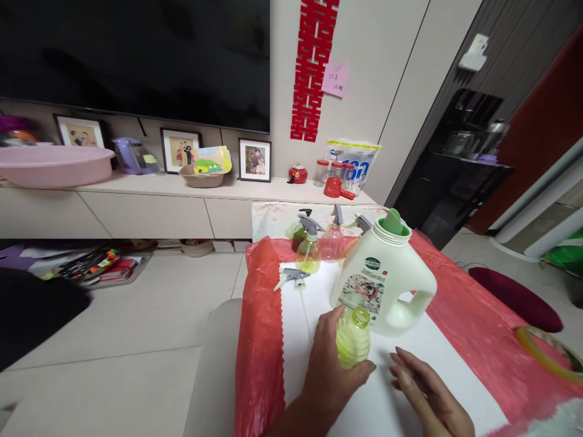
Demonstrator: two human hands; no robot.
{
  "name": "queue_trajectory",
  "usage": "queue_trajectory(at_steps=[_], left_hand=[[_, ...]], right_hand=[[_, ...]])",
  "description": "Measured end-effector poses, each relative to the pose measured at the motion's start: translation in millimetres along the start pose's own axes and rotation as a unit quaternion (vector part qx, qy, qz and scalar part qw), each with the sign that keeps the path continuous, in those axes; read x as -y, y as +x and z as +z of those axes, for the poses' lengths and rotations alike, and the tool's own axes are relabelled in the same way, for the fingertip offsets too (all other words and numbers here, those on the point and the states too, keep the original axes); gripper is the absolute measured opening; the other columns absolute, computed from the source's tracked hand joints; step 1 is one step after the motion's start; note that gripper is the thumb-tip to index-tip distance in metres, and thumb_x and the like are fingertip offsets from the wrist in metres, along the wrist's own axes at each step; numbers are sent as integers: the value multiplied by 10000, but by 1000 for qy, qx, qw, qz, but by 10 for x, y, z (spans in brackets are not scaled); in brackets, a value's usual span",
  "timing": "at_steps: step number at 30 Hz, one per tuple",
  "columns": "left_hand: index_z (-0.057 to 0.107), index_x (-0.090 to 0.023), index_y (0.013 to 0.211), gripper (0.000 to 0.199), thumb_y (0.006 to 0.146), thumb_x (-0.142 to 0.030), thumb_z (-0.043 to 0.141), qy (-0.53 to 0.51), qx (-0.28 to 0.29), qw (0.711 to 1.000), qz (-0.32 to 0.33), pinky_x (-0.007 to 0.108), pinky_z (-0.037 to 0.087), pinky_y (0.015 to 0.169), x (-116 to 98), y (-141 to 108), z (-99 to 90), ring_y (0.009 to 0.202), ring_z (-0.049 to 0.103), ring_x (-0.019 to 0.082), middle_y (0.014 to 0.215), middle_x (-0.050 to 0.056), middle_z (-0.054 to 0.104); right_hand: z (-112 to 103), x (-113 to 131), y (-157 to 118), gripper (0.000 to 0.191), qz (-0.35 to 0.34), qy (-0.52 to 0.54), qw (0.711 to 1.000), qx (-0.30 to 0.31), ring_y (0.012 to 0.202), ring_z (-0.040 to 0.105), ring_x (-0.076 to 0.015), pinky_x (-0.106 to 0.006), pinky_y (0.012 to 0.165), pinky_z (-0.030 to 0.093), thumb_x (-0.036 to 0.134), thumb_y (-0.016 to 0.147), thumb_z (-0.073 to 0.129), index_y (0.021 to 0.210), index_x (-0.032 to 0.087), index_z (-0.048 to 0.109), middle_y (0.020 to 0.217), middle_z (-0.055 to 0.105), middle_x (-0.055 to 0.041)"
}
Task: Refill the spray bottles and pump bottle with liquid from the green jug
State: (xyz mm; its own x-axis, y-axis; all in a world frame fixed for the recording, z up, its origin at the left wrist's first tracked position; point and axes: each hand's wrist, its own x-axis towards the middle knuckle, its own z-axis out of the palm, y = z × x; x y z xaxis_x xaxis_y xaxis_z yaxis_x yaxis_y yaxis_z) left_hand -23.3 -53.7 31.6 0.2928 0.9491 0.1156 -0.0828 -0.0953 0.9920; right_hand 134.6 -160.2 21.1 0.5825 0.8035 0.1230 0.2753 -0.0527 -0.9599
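My left hand (330, 367) is wrapped round a yellow-green ribbed bottle (354, 340) with no cap, upright on a white sheet (298, 315). To its right my right hand (426, 391) hangs over the sheet, fingers somewhat apart, holding nothing. Behind the bottle stands a large pale green jug (387, 279) with its handle to the right and a green piece (394, 221) in its open mouth. A grey and white spray head (293, 278) lies at the sheet's left, near a spray bottle (310, 254) with yellow liquid.
Red plastic (262, 328) covers the table around the sheet. A pink spray bottle (333, 237) and other bottles stand at the back. A roll of yellow tape (523, 346) lies at the right. Beyond is a low cabinet (150, 212) with photo frames, a pink basin (59, 167) and jars.
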Motion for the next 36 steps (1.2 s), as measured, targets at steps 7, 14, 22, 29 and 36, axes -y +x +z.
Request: queue_trajectory(at_steps=[7, 14, 22, 29, 36], left_hand=[[552, -226, 1334, 818, 565, -63, 780, -8, -28, 999, 20, 436, 393, 1081, 77, 1, 21, 1209, 534, 336, 1241, 103, 604], [487, -222, 1370, 816, 605, -123, 754, 31, -19, 999, 11, 427, 440, 1058, 121, -6, 16, 1203, 556, 306, 1282, 96, 590], [450, -208, 1373, 811, 610, -206, 725, 87, -97, 991, 23, 506, 425, 1105, 154, 66, -10, 1271, 525, 329, 1332, 109, 562], [470, -220, 1365, 832, 575, -169, 728, 88, -104, 989, 52, 471, 466, 1079, 197, 77, 1, 1226, 562, 312, 1297, 92, 587], [470, -237, 1353, 853, 553, -135, 749, -21, -110, 994, 6, 406, 553, 962, -82, 19, 71, 1140, 622, 299, 1257, 84, 637]], right_hand=[[-381, -144, 269, 633, -8, -67, 997, 21, 1006, 681, -191, -122, 868, 554, 576, 804, 751, 1264, 157, 636, 1251, 628, -73], [-424, 100, 612, 723, -30, -34, 992, -119, 998, 670, -226, -177, 803, 584, 605, 650, 814, 1177, 129, 677, 1142, 666, -95], [-324, 195, 988, 795, -38, 18, 997, -68, 1176, 597, -232, -190, 853, 578, 527, 564, 857, 1244, 174, 644, 1277, 614, -69], [-185, 253, 1237, 751, -8, 11, 999, -40, 1040, 642, -224, -197, 789, 562, 555, 527, 834, 1136, 148, 665, 1162, 663, -76], [-64, 177, 1536, 563, 44, -30, 994, -92, 668, 572, -179, -232, 538, 464, 516, 416, 748, 794, 109, 654, 760, 654, -73]])
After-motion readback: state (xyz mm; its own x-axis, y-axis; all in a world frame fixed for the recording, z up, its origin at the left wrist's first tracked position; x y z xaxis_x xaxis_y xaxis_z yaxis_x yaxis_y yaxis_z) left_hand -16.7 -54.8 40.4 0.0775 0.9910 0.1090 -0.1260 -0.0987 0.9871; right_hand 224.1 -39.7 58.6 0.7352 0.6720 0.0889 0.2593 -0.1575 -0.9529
